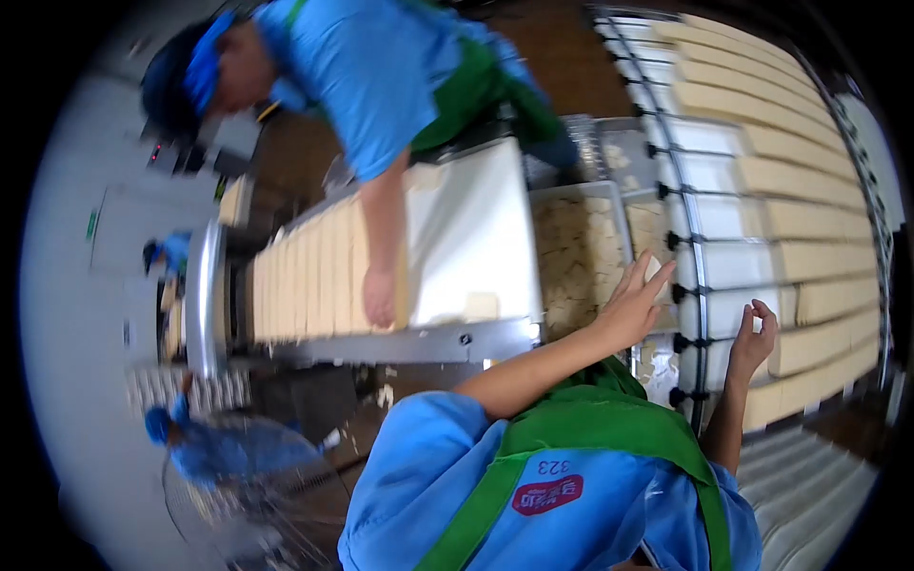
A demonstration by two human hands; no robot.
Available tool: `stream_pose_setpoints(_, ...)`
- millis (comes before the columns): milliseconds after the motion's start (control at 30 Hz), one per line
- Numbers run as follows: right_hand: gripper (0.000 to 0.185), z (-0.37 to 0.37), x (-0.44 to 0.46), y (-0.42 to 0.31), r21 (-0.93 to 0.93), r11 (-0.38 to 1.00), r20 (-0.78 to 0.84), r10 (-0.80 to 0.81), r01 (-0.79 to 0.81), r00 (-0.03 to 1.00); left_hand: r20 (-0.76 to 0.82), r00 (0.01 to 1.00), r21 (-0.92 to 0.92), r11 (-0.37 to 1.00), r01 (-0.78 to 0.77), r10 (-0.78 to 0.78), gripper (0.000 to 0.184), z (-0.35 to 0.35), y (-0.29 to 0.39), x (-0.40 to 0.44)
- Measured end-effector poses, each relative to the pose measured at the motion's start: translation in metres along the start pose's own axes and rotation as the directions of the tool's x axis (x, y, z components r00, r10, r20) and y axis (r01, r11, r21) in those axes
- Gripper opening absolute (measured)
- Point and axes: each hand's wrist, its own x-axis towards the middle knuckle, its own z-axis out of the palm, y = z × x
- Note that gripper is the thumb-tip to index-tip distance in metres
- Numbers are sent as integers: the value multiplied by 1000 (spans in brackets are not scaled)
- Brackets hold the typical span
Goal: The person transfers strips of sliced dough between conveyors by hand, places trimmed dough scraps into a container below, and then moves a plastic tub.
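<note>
My left hand (628, 306) is over the near side of a grey bin (617, 214) of cream-coloured scraps, fingers spread. A small pale patch shows between its fingers; whether it is a loose piece I cannot tell. My right hand (752, 341) is above the rack at right, beside a long cream block (826, 343), its fingers bent and apart with nothing clear between them. Several such blocks lie in rows across the white rack (728, 257) between dark rods. Their exact kind is unclear.
A co-worker (371, 86) in blue and green leans over a white-topped conveyor (466, 238), one hand at a row of upright cream slabs (309, 276). A wire-guarded fan (257, 495) stands lower left. Further people work behind. Corrugated white sheets (809, 495) are at lower right.
</note>
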Motion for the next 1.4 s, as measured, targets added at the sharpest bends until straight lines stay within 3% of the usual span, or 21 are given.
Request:
stream_pose_setpoints(67, 15, 33, -2, -20, 152, 988, 99, -18, 3, 995, -72, 996, 207, 976, 73, -60, 63, -22, -16, -15)
stream_pose_setpoints(133, 15, 57, -4, -53, 317, 943, 222, 28, -100, 975, -194, 977, 181, 975, 128, -92, 57, -44, -29, -36)
stream_pose_setpoints(200, 14, 84, -10, -73, 424, 905, 305, -98, -43, 947, -247, 948, -155, 974, 166, -201, 48, -73, -40, -64)
stream_pose_setpoints(267, 12, 101, -18, -114, 411, 910, 340, -216, 62, 915, -435, 880, -198, 973, 114, -192, 33, -98, -55, -94)
stream_pose_setpoints(333, 11, 122, -33, -142, 479, 876, 417, -282, 55, 864, -602, 753, -217, 962, 167, -266, 30, -130, -69, -131)
stream_pose_setpoints(400, 10, 137, -48, -175, 490, 871, 492, -302, 27, 817, -784, 594, 43, 938, 344, -181, 29, -166, -97, -172)
stream_pose_setpoints(433, 12, 146, -59, -190, 465, 885, 540, -311, 31, 782, -878, 403, -140, 942, 305, -260, 30, -182, -111, -187)
stream_pose_setpoints(467, 13, 156, -68, -205, 440, 897, 583, -318, 38, 748, -903, 333, -82, 867, 491, -273, 38, -200, -132, -215)
stream_pose_setpoints(533, 14, 171, -89, -244, 459, 888, 619, -347, 34, 705, -963, 202, 73, 552, 831, -176, 57, -221, -181, -265)
stream_pose_setpoints(567, 14, 178, -98, -263, 479, 877, 648, -372, 23, 664, -964, 196, 65, 556, 829, -180, 57, -232, -199, -284)
stream_pose_setpoints(600, 14, 187, -106, -283, 475, 879, 648, -374, 31, 664, -939, 90, -74, 453, 888, -331, 67, -242, -214, -300)
stream_pose_setpoints(633, 14, 195, -113, -302, 575, 802, 609, -551, 161, 570, -886, -26, -198, 327, 924, -463, 77, -253, -218, -306)
stream_pose_setpoints(667, 15, 204, -118, -320, 666, 695, 551, -703, 272, 450, -883, -24, -201, 332, 922, -469, 77, -259, -222, -307)
stream_pose_setpoints(733, 13, 233, -137, -348, 728, 643, 539, -751, 239, 380, -739, -4, -346, 374, 861, -674, 80, -278, -214, -304)
stream_pose_setpoints(833, 15, 284, -162, -377, 732, 645, 574, -757, 217, 313, -765, 82, -256, 418, 871, -639, 78, -276, -219, -300)
stream_pose_setpoints(900, 17, 325, -178, -394, 695, 650, 593, -760, 309, 264, -760, 152, -232, 482, 845, -632, 75, -280, -213, -298)
stream_pose_setpoints(1000, 27, 390, -197, -418, 572, 674, 637, -724, 468, 265, -714, 168, -246, 468, 849, -680, 77, -285, -207, -293)
stream_pose_setpoints(1067, 43, 431, -214, -442, 354, 729, 686, -628, 587, 367, -684, 228, -235, 506, 830, -693, 79, -279, -224, -300)
stream_pose_setpoints(1100, 60, 444, -212, -461, 248, 753, 783, -526, 610, 331, -667, 242, -226, 501, 835, -705, 80, -282, -223, -301)
stream_pose_setpoints(1300, 67, 498, -203, -539, 107, 802, 848, -382, 588, 366, -593, 319, -70, 441, 895, -739, 95, -296, -215, -299)
stream_pose_setpoints(1400, 70, 508, -204, -552, 74, 798, 858, -356, 598, 369, -541, 304, -80, 408, 910, -784, 90, -302, -214, -295)
